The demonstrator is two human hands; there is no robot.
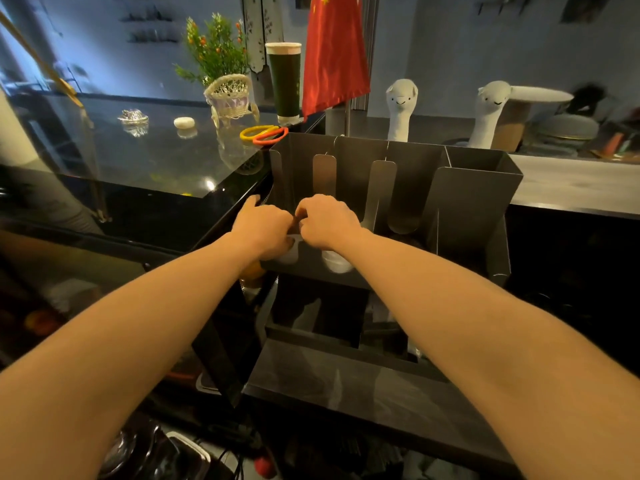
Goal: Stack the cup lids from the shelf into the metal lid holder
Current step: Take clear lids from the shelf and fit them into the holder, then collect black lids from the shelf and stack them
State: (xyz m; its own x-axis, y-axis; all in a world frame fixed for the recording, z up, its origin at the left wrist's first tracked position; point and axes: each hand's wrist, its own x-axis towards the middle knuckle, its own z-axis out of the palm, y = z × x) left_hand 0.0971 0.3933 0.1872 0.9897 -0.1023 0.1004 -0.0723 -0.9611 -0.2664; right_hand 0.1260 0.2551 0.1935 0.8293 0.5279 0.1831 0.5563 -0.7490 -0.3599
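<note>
The metal lid holder [474,202] stands on the dark counter with several upright compartments, each slotted at the front. My left hand [263,226] and my right hand [329,221] meet over its leftmost compartments, fingers curled downward. A thin pale edge of the cup lids [296,238] shows between the two hands, which pinch it together. More white lids [337,264] show low in the holder, below my right wrist. My hands hide most of the lids. The holder's right-hand compartments look empty.
A glass counter [145,157] stretches to the left with a wicker cart of flowers [230,95], a tall dark cup [284,81] and coloured rings [265,135]. A red flag [334,53] and two plush alpacas [401,109] stand behind the holder. A lower dark shelf [346,379] lies beneath my arms.
</note>
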